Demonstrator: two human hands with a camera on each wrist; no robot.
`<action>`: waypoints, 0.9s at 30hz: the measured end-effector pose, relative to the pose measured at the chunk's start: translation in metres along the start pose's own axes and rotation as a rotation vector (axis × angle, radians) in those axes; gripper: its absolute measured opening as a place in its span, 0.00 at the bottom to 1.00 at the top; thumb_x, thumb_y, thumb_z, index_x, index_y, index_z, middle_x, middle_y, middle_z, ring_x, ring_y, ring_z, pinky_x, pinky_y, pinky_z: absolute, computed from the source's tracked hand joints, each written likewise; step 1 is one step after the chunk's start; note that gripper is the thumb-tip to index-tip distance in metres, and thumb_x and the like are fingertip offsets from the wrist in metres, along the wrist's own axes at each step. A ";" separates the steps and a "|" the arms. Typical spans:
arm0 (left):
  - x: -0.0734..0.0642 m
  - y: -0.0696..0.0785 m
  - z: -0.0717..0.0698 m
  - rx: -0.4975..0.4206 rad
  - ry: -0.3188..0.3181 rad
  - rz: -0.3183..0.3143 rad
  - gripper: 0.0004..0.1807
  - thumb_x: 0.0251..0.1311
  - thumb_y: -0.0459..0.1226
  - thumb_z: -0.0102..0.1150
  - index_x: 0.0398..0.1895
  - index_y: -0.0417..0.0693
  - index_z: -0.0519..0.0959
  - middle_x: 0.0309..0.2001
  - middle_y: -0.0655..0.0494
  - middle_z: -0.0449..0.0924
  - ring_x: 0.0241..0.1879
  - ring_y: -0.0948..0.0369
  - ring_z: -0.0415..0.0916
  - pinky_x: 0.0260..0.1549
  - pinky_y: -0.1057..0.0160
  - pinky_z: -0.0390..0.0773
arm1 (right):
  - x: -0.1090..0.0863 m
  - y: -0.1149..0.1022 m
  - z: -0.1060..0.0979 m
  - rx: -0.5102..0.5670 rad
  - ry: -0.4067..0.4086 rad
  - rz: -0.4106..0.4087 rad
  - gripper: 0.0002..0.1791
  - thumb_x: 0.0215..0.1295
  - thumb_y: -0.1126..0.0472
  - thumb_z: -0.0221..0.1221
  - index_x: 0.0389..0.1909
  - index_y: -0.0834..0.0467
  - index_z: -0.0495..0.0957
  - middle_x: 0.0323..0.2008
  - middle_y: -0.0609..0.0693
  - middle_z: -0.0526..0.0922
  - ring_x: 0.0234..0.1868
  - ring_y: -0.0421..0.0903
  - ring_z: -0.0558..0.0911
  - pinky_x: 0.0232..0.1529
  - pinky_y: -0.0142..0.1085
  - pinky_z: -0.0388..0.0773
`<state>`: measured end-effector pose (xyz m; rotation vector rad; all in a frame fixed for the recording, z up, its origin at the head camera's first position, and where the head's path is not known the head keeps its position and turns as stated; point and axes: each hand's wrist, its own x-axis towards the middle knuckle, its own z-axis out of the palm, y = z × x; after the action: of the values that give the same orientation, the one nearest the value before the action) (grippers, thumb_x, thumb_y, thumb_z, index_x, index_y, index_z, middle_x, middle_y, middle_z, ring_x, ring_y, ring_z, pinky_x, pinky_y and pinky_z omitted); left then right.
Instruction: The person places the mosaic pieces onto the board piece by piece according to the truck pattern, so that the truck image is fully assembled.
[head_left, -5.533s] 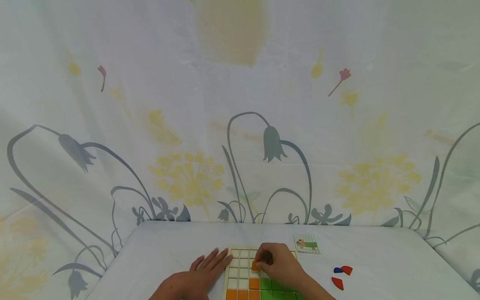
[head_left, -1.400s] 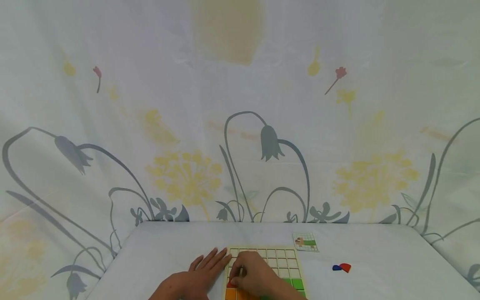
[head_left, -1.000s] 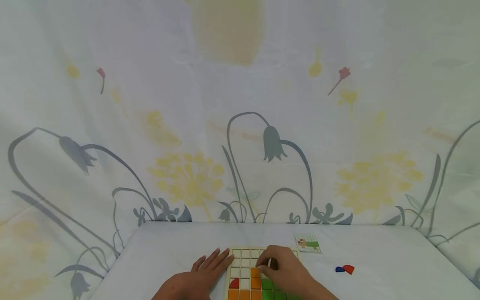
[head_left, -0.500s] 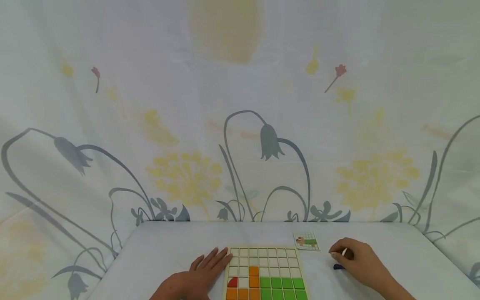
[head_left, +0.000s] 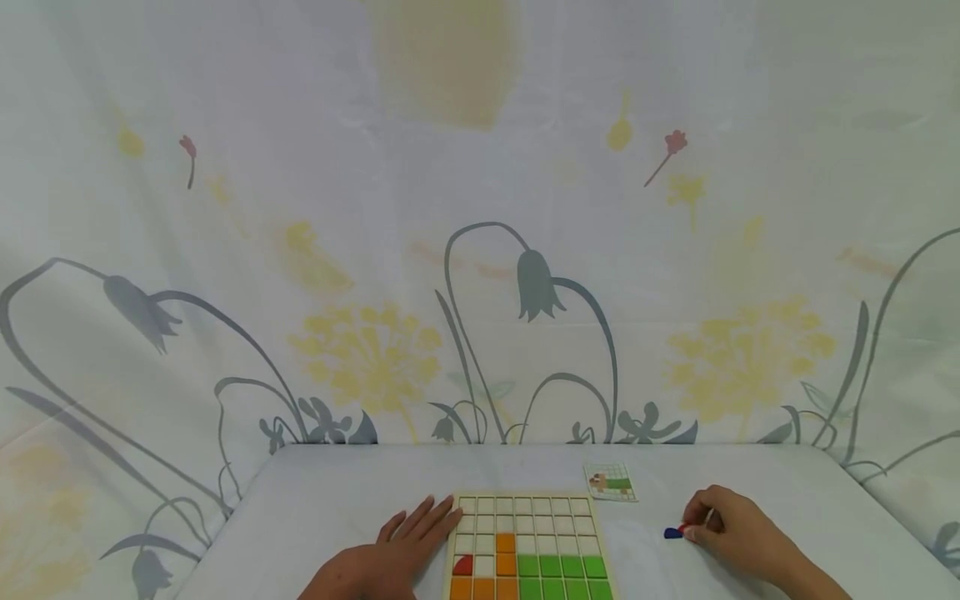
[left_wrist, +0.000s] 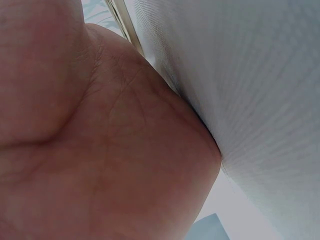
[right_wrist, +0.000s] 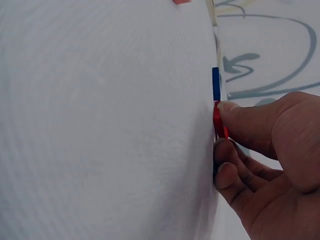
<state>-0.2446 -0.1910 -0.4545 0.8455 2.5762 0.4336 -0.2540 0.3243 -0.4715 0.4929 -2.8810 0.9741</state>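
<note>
My right hand (head_left: 731, 529) is at the right of the table, thumb and fingertips pinching a red quarter-circle piece (right_wrist: 218, 121). Most of that piece is hidden by the fingers in the head view. Just left of it lies a small dark blue piece (head_left: 672, 533). My left hand (head_left: 401, 542) lies with fingers spread, fingertips on the left edge of a wooden grid board (head_left: 530, 495). Orange squares (head_left: 506, 554), green squares (head_left: 551, 577) and one red quarter-circle (head_left: 463, 566) fill part of the board's grid; its near edge is out of view. The left wrist view shows mostly palm (left_wrist: 115, 145).
A small card (head_left: 611, 483) with a printed coloured grid picture lies behind the board's far right corner. The table (head_left: 345, 479) is covered in white, and a flower-printed curtain (head_left: 480, 333) hangs right behind it.
Earlier, my right hand set an orange square and a red quarter-circle into the board. It has since moved right to the other red piece. My left hand has stayed put.
</note>
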 end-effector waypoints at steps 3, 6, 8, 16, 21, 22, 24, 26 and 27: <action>-0.001 -0.001 -0.001 -0.004 -0.004 0.011 0.62 0.61 0.65 0.70 0.89 0.61 0.43 0.88 0.59 0.37 0.86 0.50 0.36 0.77 0.36 0.47 | 0.000 -0.001 -0.001 0.001 -0.034 -0.017 0.10 0.66 0.63 0.72 0.34 0.55 0.79 0.31 0.43 0.81 0.27 0.31 0.74 0.30 0.32 0.72; -0.001 -0.001 0.000 -0.013 -0.008 0.011 0.61 0.62 0.65 0.69 0.89 0.61 0.43 0.88 0.59 0.38 0.86 0.51 0.36 0.78 0.36 0.47 | 0.003 -0.007 0.001 -0.025 -0.035 0.009 0.10 0.65 0.66 0.72 0.34 0.55 0.78 0.29 0.41 0.80 0.28 0.32 0.73 0.30 0.32 0.72; 0.000 0.000 0.000 -0.015 -0.009 0.012 0.61 0.62 0.65 0.69 0.89 0.61 0.43 0.88 0.59 0.38 0.86 0.50 0.36 0.78 0.36 0.47 | 0.006 -0.017 0.003 -0.044 -0.006 0.049 0.10 0.64 0.68 0.72 0.34 0.54 0.79 0.28 0.40 0.80 0.29 0.33 0.73 0.32 0.31 0.73; -0.001 0.002 -0.002 -0.019 -0.016 -0.020 0.62 0.60 0.65 0.71 0.89 0.63 0.43 0.88 0.62 0.37 0.86 0.51 0.35 0.78 0.35 0.46 | 0.026 -0.067 0.020 0.085 0.044 -0.088 0.08 0.66 0.73 0.68 0.39 0.57 0.82 0.34 0.43 0.83 0.33 0.35 0.79 0.35 0.32 0.80; -0.001 0.001 0.000 -0.018 -0.006 -0.015 0.61 0.61 0.65 0.70 0.89 0.62 0.44 0.88 0.60 0.39 0.86 0.50 0.36 0.78 0.36 0.46 | 0.040 -0.096 0.042 0.180 -0.006 -0.223 0.07 0.68 0.72 0.67 0.40 0.57 0.84 0.37 0.42 0.84 0.34 0.34 0.80 0.35 0.32 0.80; -0.001 0.001 0.000 -0.018 -0.004 -0.013 0.61 0.61 0.65 0.69 0.89 0.62 0.44 0.88 0.60 0.39 0.86 0.50 0.37 0.78 0.36 0.46 | 0.043 -0.101 0.047 0.200 -0.021 -0.234 0.07 0.69 0.72 0.67 0.40 0.57 0.84 0.37 0.43 0.84 0.35 0.35 0.80 0.35 0.32 0.80; -0.001 0.000 0.000 -0.019 0.000 -0.008 0.61 0.61 0.66 0.69 0.89 0.62 0.44 0.88 0.60 0.39 0.86 0.50 0.37 0.78 0.35 0.46 | 0.050 -0.110 0.058 0.224 -0.046 -0.247 0.06 0.70 0.71 0.67 0.40 0.56 0.84 0.38 0.43 0.84 0.35 0.35 0.80 0.35 0.32 0.80; -0.001 0.001 0.000 -0.014 0.000 -0.009 0.62 0.61 0.66 0.69 0.89 0.62 0.44 0.88 0.60 0.39 0.86 0.50 0.37 0.78 0.35 0.46 | 0.057 -0.119 0.068 0.253 -0.068 -0.249 0.06 0.71 0.70 0.66 0.39 0.55 0.84 0.38 0.44 0.83 0.35 0.35 0.80 0.36 0.33 0.80; -0.001 0.001 0.000 -0.012 -0.001 -0.010 0.62 0.60 0.66 0.69 0.89 0.62 0.44 0.88 0.60 0.38 0.86 0.50 0.36 0.77 0.35 0.46 | 0.060 -0.124 0.073 0.266 -0.077 -0.254 0.06 0.71 0.71 0.66 0.39 0.56 0.85 0.38 0.44 0.83 0.35 0.36 0.80 0.37 0.33 0.81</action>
<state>-0.2437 -0.1905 -0.4537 0.8283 2.5730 0.4451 -0.2681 0.1710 -0.4481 0.9073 -2.6727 1.3217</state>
